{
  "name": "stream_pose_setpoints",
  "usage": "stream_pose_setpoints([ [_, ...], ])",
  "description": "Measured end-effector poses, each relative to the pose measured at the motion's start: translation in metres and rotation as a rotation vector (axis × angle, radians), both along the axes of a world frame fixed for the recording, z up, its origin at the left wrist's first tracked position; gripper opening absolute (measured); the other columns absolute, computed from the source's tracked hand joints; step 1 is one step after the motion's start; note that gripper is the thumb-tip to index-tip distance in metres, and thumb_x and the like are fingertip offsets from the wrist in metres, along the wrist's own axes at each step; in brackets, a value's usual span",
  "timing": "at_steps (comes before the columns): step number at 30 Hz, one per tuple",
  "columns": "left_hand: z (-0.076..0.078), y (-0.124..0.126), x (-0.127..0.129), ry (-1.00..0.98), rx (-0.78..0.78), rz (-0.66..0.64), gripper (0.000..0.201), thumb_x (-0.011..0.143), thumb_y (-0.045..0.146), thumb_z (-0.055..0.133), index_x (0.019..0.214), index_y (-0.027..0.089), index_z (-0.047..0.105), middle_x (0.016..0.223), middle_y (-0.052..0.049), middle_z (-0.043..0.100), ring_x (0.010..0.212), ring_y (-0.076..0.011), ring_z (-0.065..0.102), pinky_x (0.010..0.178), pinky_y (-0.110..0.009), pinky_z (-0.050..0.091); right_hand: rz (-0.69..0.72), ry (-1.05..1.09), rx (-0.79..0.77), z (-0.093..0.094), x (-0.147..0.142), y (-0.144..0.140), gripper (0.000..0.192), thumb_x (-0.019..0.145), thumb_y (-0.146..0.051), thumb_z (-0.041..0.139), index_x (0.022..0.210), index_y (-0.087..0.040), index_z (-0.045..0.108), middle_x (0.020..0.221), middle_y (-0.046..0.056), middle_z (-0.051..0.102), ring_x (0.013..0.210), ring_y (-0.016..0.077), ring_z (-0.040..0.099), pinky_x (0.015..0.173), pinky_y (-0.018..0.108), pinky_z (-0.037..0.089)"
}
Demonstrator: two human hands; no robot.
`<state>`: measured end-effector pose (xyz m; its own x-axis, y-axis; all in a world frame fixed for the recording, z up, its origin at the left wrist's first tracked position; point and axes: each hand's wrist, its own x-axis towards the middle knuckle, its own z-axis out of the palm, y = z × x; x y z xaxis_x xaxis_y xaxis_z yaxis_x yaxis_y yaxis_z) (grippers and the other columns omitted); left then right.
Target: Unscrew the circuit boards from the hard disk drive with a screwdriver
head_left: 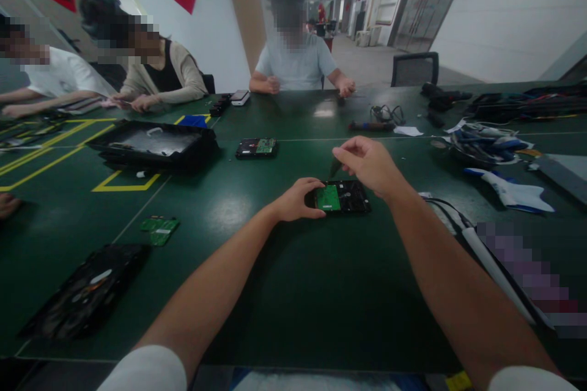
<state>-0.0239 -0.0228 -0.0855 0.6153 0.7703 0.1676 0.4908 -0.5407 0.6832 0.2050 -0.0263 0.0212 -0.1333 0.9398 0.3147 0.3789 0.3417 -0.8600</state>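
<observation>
A black hard drive (355,197) with a green circuit board (328,198) lies face up on the dark green table in front of me. My left hand (298,198) grips its left end between thumb and fingers. Just above the drive's upper edge, my right hand (367,162) pinches a small dark pointed tool (335,166), tip down. Its exact kind cannot be made out, and whether the tip touches the drive is unclear. Farther back lies another hard drive (257,147) with a green board.
At left are a black tray (156,140), a loose green circuit board (160,230) and a dark casing (87,293). A cable (444,203), a white and blue piece (518,189) and a bowl of parts (486,143) lie right. Several people sit around the table.
</observation>
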Motion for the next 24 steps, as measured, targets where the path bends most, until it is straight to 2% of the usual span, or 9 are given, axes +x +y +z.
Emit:
stream_pose_setpoints([
  [2,0.0008,-0.0006,-0.0001,0.002,-0.004,0.001,0.086,0.072,0.056,0.084,0.146,0.025,0.054,0.155,-0.013,0.045,0.146,-0.0355,0.04,0.123,-0.053,0.034,-0.002,0.01,-0.019,-0.0019,0.0001,0.0012,0.027,0.088,-0.047,0.074,0.086,-0.021,0.066,0.078,0.004,0.072,0.058,0.0133,0.061,0.051,0.026,0.046],
  [7,-0.0004,-0.0001,-0.0002,0.0,-0.002,0.004,0.085,0.071,0.055,0.085,0.146,0.027,0.055,0.154,-0.012,0.046,0.146,-0.0353,0.04,0.123,-0.054,0.033,0.114,0.062,-0.048,-0.0022,-0.0009,0.0003,0.032,0.094,-0.054,0.066,0.097,-0.022,0.069,0.096,0.007,0.076,0.054,0.011,0.061,0.045,0.025,0.043],
  [12,-0.0022,0.0016,-0.0006,0.003,0.008,0.0,0.087,0.071,0.056,0.085,0.146,0.025,0.054,0.153,-0.013,0.047,0.146,-0.0343,0.04,0.124,-0.052,0.033,0.127,0.032,-0.042,0.0,-0.0008,-0.0003,0.036,0.099,-0.054,0.058,0.107,-0.022,0.072,0.068,0.003,0.069,0.057,0.015,0.063,0.055,0.028,0.051],
  [16,-0.0026,0.0023,-0.0005,0.012,0.011,-0.002,0.087,0.071,0.057,0.085,0.146,0.026,0.054,0.153,-0.012,0.047,0.146,-0.035,0.04,0.123,-0.054,0.033,0.018,-0.039,0.034,-0.0003,0.0009,0.0016,0.031,0.094,-0.052,0.065,0.094,-0.022,0.073,0.075,0.003,0.071,0.062,0.0157,0.063,0.056,0.028,0.048],
  [19,-0.0027,0.0023,-0.0003,0.017,0.013,-0.003,0.086,0.071,0.057,0.085,0.146,0.026,0.054,0.154,-0.012,0.046,0.146,-0.0352,0.04,0.124,-0.054,0.032,-0.061,-0.043,0.027,-0.002,0.0015,0.0027,0.03,0.09,-0.051,0.07,0.086,-0.021,0.069,0.072,0.003,0.07,0.06,0.0151,0.062,0.056,0.029,0.047],
  [24,-0.0024,0.0016,-0.0001,0.011,0.014,0.002,0.086,0.071,0.056,0.085,0.146,0.026,0.054,0.154,-0.012,0.046,0.146,-0.0346,0.04,0.124,-0.053,0.033,0.021,0.047,-0.013,-0.004,-0.0014,0.0018,0.029,0.093,-0.052,0.067,0.093,-0.023,0.069,0.084,0.003,0.074,0.055,0.0113,0.06,0.051,0.027,0.045],
])
